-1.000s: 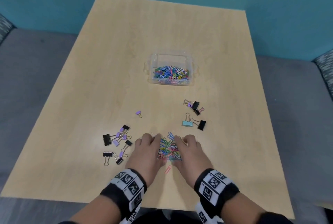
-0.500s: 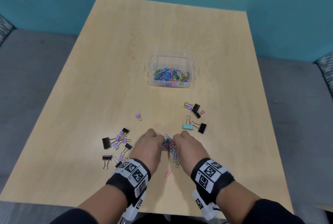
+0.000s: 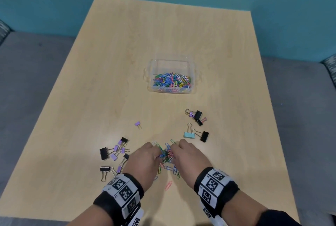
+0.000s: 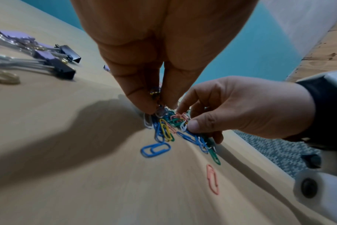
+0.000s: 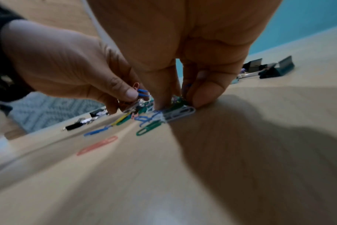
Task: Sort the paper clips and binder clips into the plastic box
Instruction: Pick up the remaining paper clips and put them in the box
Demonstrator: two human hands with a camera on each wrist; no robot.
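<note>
A clear plastic box sits mid-table, with several coloured paper clips lying in it. Near the front edge, my left hand and right hand face each other and pinch a tangled bunch of paper clips between their fingertips. In the left wrist view, my left fingers squeeze the bunch from above while the right thumb presses in from the side. Loose clips lie just behind: a blue one, a green one and a pink one.
Several black and purple binder clips lie left of my hands. A teal one and black ones lie to the right. One purple binder clip sits alone. Bare wooden table surrounds the box; grey seating borders the table.
My hands, earlier spread low around the pile, have drawn together and curled their fingers onto the clips. A few clips now trail loose on the table behind the bunch.
</note>
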